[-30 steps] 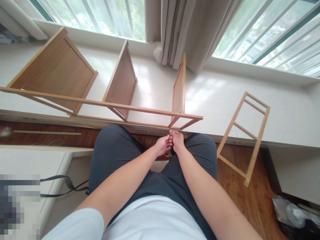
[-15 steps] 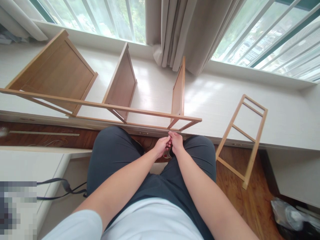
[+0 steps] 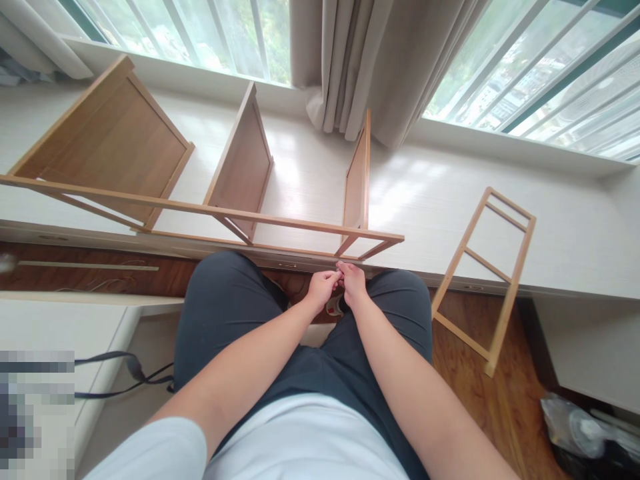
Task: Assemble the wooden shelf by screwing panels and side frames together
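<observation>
Between my knees, my left hand [image 3: 323, 291] and my right hand [image 3: 352, 280] meet fingertip to fingertip. Both have their fingers curled in a pinch; whatever lies between them is too small or hidden to name. Just beyond them is a wooden shelf frame [image 3: 280, 221] on its side on the white ledge, its near rail running left to right. Three wooden panels stand up from it: a wide left panel [image 3: 110, 147], a middle panel [image 3: 243, 163] and a narrow right panel [image 3: 356, 180]. Neither hand touches the frame.
A separate ladder-like wooden frame [image 3: 487, 267] leans on the ledge [image 3: 565, 260] at the right, its foot over the wooden floor [image 3: 465, 387]. Beige curtains [image 3: 345, 67] hang between barred windows. A clear plastic bag [image 3: 575, 427] lies lower right; a black strap [image 3: 133, 367] is at left.
My left hand's fingers have shifted slightly against my right fingertips. The wooden frames stay where they were.
</observation>
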`<state>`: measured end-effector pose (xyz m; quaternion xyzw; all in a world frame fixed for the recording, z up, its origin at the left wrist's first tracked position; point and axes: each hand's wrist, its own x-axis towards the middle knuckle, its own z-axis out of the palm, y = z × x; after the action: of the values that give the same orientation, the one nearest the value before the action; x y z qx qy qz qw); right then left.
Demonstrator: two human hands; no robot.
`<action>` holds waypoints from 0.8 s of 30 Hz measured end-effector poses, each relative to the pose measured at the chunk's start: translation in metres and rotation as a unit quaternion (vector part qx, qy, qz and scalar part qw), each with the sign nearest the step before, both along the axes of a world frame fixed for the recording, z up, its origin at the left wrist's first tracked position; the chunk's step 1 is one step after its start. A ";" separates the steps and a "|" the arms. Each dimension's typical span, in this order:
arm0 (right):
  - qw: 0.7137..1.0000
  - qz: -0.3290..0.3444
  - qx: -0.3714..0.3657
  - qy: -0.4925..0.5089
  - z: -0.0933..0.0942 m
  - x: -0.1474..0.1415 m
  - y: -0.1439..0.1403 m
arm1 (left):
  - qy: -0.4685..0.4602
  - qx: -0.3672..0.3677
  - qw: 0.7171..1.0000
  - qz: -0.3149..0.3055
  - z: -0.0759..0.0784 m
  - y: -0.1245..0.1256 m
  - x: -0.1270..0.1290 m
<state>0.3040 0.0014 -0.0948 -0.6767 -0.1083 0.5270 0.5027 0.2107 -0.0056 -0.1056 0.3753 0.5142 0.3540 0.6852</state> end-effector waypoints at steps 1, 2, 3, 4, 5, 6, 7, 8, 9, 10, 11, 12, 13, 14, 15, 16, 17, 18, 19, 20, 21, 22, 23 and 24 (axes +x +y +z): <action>1.000 -0.002 -0.001 0.002 0.000 0.000 0.000 | 0.010 0.013 1.000 -0.002 0.002 0.000 0.000; 1.000 -0.003 -0.002 0.003 0.001 0.000 0.000 | 0.020 0.023 1.000 -0.003 0.003 0.000 0.000; 1.000 -0.004 -0.002 0.004 0.001 -0.001 0.000 | 0.030 0.033 0.999 -0.005 0.004 0.000 -0.001; 1.000 -0.003 -0.003 0.004 0.001 -0.001 0.000 | 0.040 0.042 0.998 -0.008 0.005 0.001 -0.001; 1.000 -0.003 -0.003 0.003 0.001 -0.001 0.000 | 0.050 0.050 0.997 -0.010 0.006 0.001 -0.001; 1.000 -0.002 -0.003 0.004 0.001 -0.001 -0.001 | 0.059 0.059 0.996 -0.012 0.007 0.001 -0.002; 1.000 -0.001 -0.003 0.005 0.001 -0.001 -0.001 | 0.067 0.066 0.995 -0.014 0.007 0.001 -0.002; 1.000 -0.001 -0.003 0.007 0.001 0.000 -0.001 | 0.074 0.072 0.994 -0.015 0.007 0.002 -0.002; 1.000 -0.001 -0.002 0.009 0.001 0.000 -0.001 | 0.080 0.076 0.994 -0.017 0.007 0.002 -0.002; 1.000 0.000 0.000 0.010 0.000 0.000 -0.002 | 0.084 0.080 0.993 -0.016 0.006 0.001 -0.002; 1.000 0.002 0.003 0.011 0.000 0.000 -0.002 | 0.088 0.082 0.993 -0.015 0.005 0.000 -0.003; 1.000 0.005 0.005 0.010 0.000 0.000 -0.002 | 0.091 0.084 0.992 -0.012 0.005 -0.001 -0.003; 1.000 0.008 0.008 0.008 0.000 -0.001 -0.002 | 0.095 0.084 0.992 -0.008 0.004 -0.002 -0.003; 1.000 0.011 0.008 0.005 0.000 -0.001 -0.003 | 0.099 0.083 0.992 -0.003 0.003 -0.004 -0.004; 1.000 0.014 0.005 0.002 0.000 -0.001 -0.003 | 0.105 0.081 0.991 0.003 0.002 -0.006 -0.004; 1.000 0.016 0.001 -0.002 0.000 -0.002 -0.003 | 0.109 0.076 0.991 0.008 0.001 -0.008 -0.004; 1.000 0.016 -0.003 -0.005 0.000 -0.002 -0.003 | 0.110 0.067 0.992 0.013 0.000 -0.011 -0.004; 1.000 0.017 -0.004 -0.003 0.001 -0.003 -0.003 | 0.105 0.054 0.993 0.018 0.000 -0.013 -0.004; 1.000 0.019 -0.004 0.001 0.001 -0.003 -0.003 | 0.093 0.036 0.995 0.024 0.000 -0.014 -0.004; 1.000 0.022 -0.001 0.006 0.002 -0.003 -0.003 | 0.074 0.016 0.997 0.030 0.000 -0.016 -0.003; 1.000 0.023 0.003 0.010 0.002 -0.003 -0.003 | 0.051 -0.004 0.998 0.036 0.000 -0.017 -0.002; 1.000 0.024 0.006 0.013 0.002 -0.003 -0.003 | 0.028 -0.022 0.999 0.041 0.001 -0.018 -0.001; 1.000 0.024 0.008 0.014 0.002 -0.003 -0.003 | 0.009 -0.035 0.998 0.043 0.001 -0.019 -0.001; 1.000 0.024 0.008 0.014 0.002 -0.003 -0.003 | -0.005 -0.043 0.998 0.044 0.001 -0.020 0.000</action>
<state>0.3007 -0.0015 -0.0926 -0.6627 -0.1214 0.5469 0.4969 0.2108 -0.0251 -0.1044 0.3205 0.5415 0.3629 0.6872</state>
